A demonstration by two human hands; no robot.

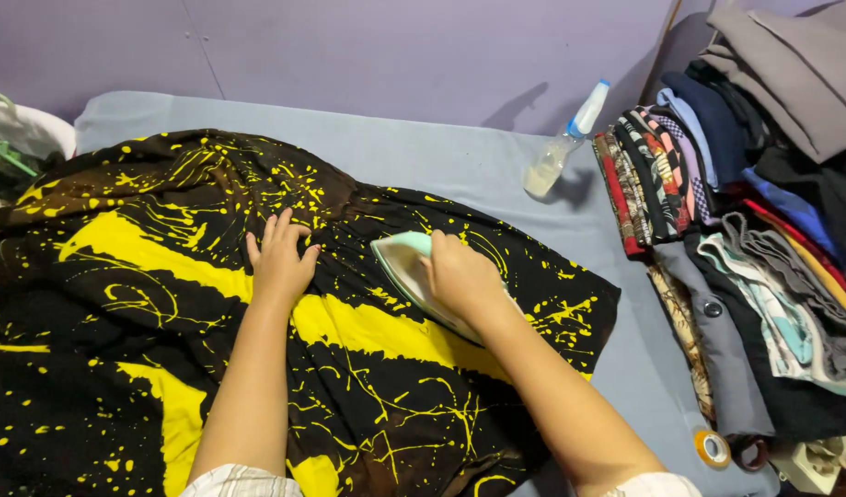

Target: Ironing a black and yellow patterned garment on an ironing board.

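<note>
Two hands | left hand (280, 258) flat on black-yellow splattered garment (147, 304) | right hand (460, 276) grips mint iron (402, 260)

The right hand (460, 274) grips a mint-green iron (406, 267) standing on the black and yellow garment (147, 304). To the left of the grip, the left hand (280, 260) lies flat on the cloth, near the iron's tip, and blocks that way. Beyond the grip, toward the wall, the garment and then the grey pad (460, 161) are free. Further right of the grip, a spray bottle (563, 143) stands on the pad, and behind it stacks of folded clothes (745, 239) close the whole right side. A tape roll (713, 448) lies at the pad's near right corner.
</note>
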